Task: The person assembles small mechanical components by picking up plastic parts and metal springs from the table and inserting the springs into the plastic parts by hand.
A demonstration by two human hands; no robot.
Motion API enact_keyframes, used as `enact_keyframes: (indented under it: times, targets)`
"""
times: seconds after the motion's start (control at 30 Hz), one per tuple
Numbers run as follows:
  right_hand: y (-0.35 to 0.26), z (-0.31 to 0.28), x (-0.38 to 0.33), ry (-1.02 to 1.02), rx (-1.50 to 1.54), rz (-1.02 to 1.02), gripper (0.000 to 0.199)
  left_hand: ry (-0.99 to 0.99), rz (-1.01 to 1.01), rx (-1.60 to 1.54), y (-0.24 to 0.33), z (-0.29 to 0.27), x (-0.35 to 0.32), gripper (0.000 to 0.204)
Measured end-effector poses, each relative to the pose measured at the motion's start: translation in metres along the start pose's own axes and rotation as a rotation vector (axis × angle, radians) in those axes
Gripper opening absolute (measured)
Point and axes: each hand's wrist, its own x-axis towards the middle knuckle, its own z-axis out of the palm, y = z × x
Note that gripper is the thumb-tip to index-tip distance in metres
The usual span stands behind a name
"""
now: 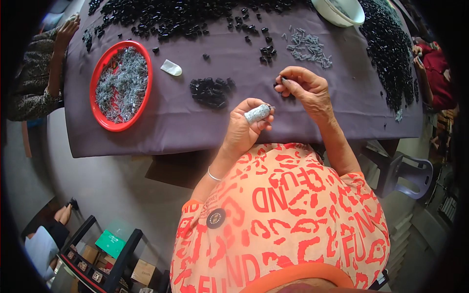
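Closest to the camera is the person's orange top with red lettering (288, 219), and both forearms run up from it toward the counter (166, 127), which has a dark purple cloth over it. The left forearm has a thin silver bangle (213, 175) at the wrist and angles up to the left hand (244, 128), hovering right at the counter's near edge. That hand is curled shut around a bundle of small grey metal pins (257, 113), with the bundle's end poking out between thumb and fingers.

The right arm bends in from the right side, and the right hand (305, 88) sits a bit further onto the cloth, palm down, fingers pinched together at the tips. It looks like they're nipping one tiny dark piece, but it's too small to tell for sure.

Just left of that hand is a small heap of black plastic beads (211, 91). Further left sits a round red plastic tray full of grey pins (120, 85), with a little white scoop-shaped piece (171, 67) beside it. Beyond the right hand lies a loose scatter of grey pins (309, 47). Along the far edge there's a big spread of black beads (176, 17) and a white bowl (339, 12).
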Motion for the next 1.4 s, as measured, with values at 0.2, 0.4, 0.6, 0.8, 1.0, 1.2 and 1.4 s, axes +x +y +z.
enact_keyframes:
  times: [0.2,0.4,0.6,0.8,1.0,1.2,1.4]
  targets:
    - [0.001,-0.005,-0.025,0.004,0.316,0.1,0.018,-0.018,0.006,-0.015,-0.001,0.002,0.002,0.015]
    - [0.009,-0.006,-0.034,0.113,-0.383,-0.359,0.016,0.01,-0.027,0.187,-0.004,0.003,0.0,0.054]
    - [-0.004,-0.008,-0.046,0.034,0.432,0.099,0.016,0.009,0.046,0.104,-0.005,0.023,-0.004,0.014]
    - [0.006,-0.009,-0.051,0.035,0.409,0.015,0.016,0.024,0.06,0.181,-0.006,0.033,-0.002,0.012]
    - [-0.002,-0.008,-0.053,0.021,0.649,0.134,0.017,0.044,0.065,0.204,-0.005,0.039,-0.003,0.011]
    - [-0.001,-0.006,-0.054,0.014,0.718,0.154,0.02,0.035,0.062,0.204,-0.005,0.037,-0.003,0.011]
    - [-0.004,-0.002,-0.058,0.081,0.402,0.071,0.018,0.055,0.068,0.226,-0.004,0.039,-0.004,0.011]
